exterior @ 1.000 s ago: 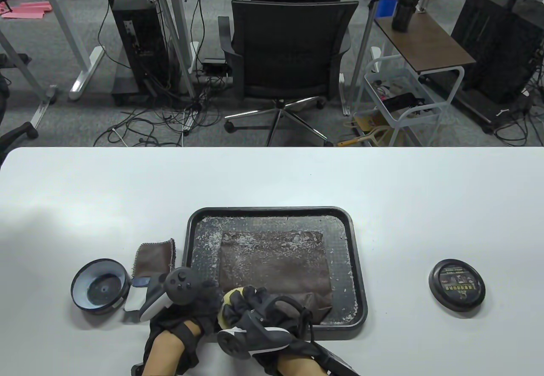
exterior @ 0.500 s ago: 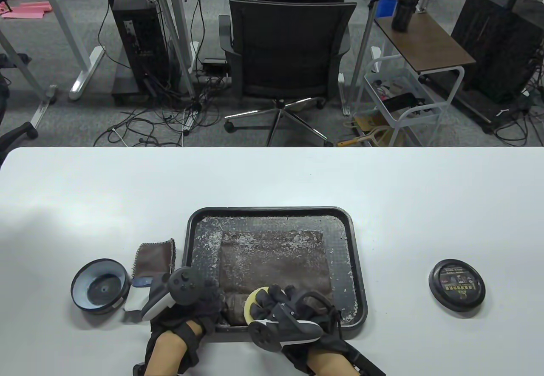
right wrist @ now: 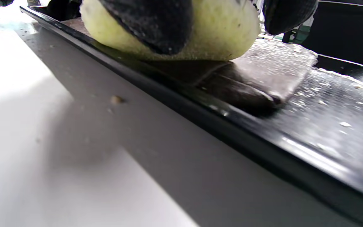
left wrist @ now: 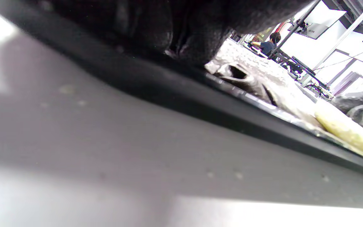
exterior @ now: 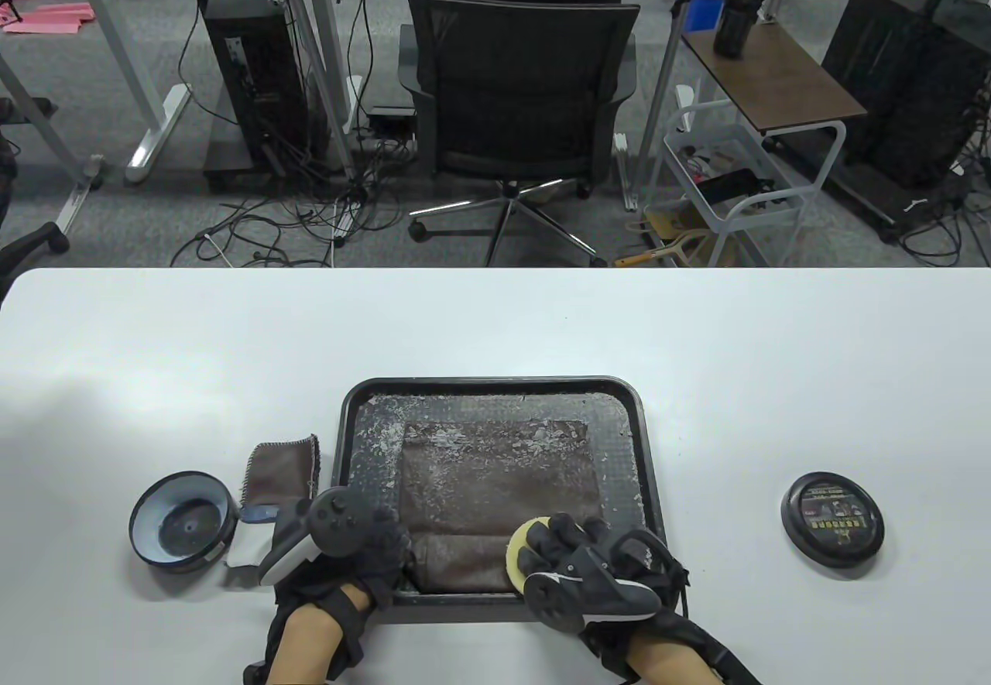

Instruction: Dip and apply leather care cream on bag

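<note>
A flat brown leather bag (exterior: 499, 484) lies in a black tray (exterior: 652, 484) at the table's front middle. My right hand (exterior: 565, 549) holds a round yellow sponge (exterior: 522, 549) and presses it on the bag's near edge. The sponge (right wrist: 175, 31) and the bag (right wrist: 263, 69) show close up in the right wrist view, with my gloved fingers (right wrist: 156, 22) over the sponge. My left hand (exterior: 372, 546) rests on the tray's near left corner; its fingers (left wrist: 184, 28) lie on the rim. The open cream tin (exterior: 183, 520) sits at the left.
A folded brown cloth (exterior: 280, 472) lies between the tin and the tray. The tin's black lid (exterior: 832, 515) lies at the right. White flecks cover the tray floor. The white table (exterior: 495, 329) stretches beyond the tray.
My right hand has slid the sponge to the right along the bag's near edge. My left hand has stayed at the tray's corner.
</note>
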